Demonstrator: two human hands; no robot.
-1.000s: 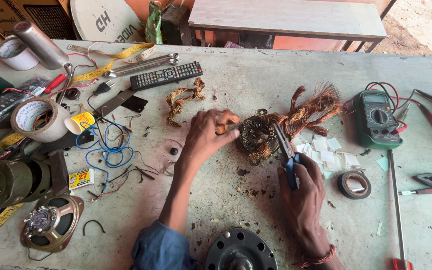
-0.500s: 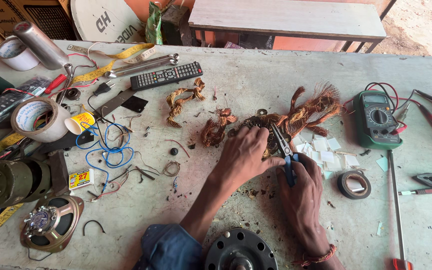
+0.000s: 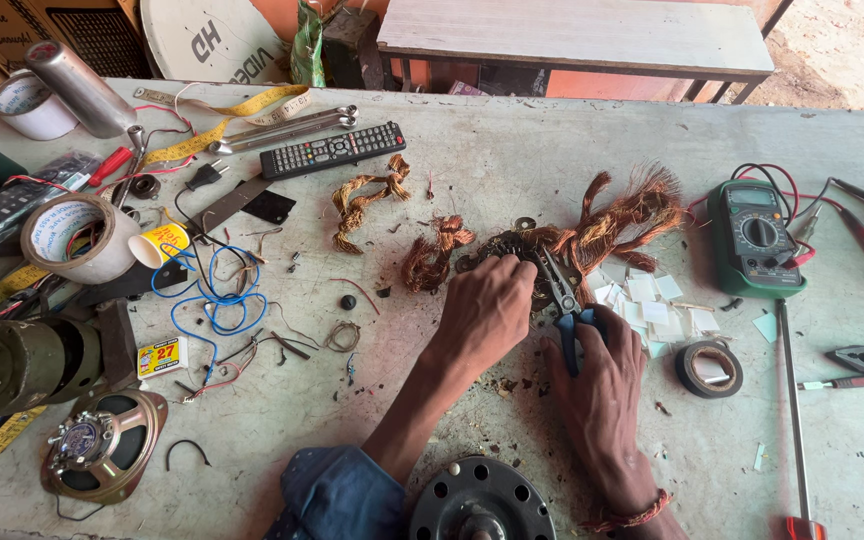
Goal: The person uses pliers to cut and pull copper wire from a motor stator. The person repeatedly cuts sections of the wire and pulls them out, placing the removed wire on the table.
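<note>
Stator core, a dark round iron ring with burnt copper windings spilling out of it, is lying near the middle of the surface. We are judging it heavy and rigid, so it is likely to stay put under a flat press, while the copper strands look thin, springy and sharp at the cut ends. The ring's outer rim seems the safest place to take hold; the wire bundles are best gripped close to the slots.

We are pressing our left hand down on the core's near side, fingers curled over its rim and covering much of it, so the core is sitting directly under and just beyond them. Our right hand is clenched around the blue handles of the pliers, whose tips are reaching into the windings just beside the left fingertips. Whether the tips are biting wire we cannot tell.
</note>
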